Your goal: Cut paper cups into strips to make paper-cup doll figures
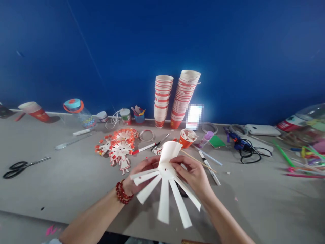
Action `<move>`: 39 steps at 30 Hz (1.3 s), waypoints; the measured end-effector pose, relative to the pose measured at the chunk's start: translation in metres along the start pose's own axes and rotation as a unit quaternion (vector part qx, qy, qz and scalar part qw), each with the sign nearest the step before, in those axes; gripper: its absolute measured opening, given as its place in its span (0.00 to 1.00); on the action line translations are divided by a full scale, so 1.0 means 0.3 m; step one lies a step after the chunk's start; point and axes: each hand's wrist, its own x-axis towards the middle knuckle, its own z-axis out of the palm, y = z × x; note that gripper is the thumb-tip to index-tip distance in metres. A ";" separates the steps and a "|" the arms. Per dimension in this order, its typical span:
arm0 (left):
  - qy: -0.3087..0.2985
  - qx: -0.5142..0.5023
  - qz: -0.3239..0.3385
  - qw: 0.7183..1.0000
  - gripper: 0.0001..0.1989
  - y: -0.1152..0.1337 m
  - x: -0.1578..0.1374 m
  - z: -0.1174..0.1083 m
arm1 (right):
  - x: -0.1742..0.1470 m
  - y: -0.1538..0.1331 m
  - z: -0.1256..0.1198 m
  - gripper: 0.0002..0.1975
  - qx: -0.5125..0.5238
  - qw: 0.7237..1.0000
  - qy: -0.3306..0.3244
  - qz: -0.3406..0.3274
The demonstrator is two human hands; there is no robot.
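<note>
A white paper cup [168, 172] is cut into several long strips that fan out toward me, with a wider uncut piece standing up at the far side. A small hole shows in its round base. My left hand [142, 174], with a red bead bracelet at the wrist, holds the cup from the left; its fingers are partly hidden behind the strips. The thumb and fingers of my right hand [190, 171] close on the cup at the right of its base. Something dark, too covered to name, shows below my right hand. Finished paper dolls [122, 150] lie beyond my left hand.
Two tall stacks of paper cups [162, 101] lean near the blue wall. Scissors [22, 166] lie far left. A red cup [188, 139] holding scraps, markers [209, 167] and a wooden stick lie beyond my right hand. A blue glue gun [242, 145] with its cord is at right.
</note>
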 end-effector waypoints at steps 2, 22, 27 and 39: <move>0.025 0.040 0.011 0.999 0.21 -0.024 -0.001 -0.001 | 0.001 0.009 0.003 0.06 0.006 0.999 0.024 -0.027; 0.207 0.099 0.089 0.969 0.18 0.037 -0.022 0.038 | -0.042 0.007 0.082 0.26 -0.225 0.949 -0.016 -0.219; 0.282 0.141 0.084 0.945 0.14 0.042 -0.008 0.008 | -0.009 -0.036 0.004 0.13 -0.244 0.939 -0.094 -0.223; 0.305 0.124 0.144 0.933 0.11 0.025 -0.002 -0.027 | -0.110 0.052 -0.122 0.09 -0.520 0.843 -0.141 -0.014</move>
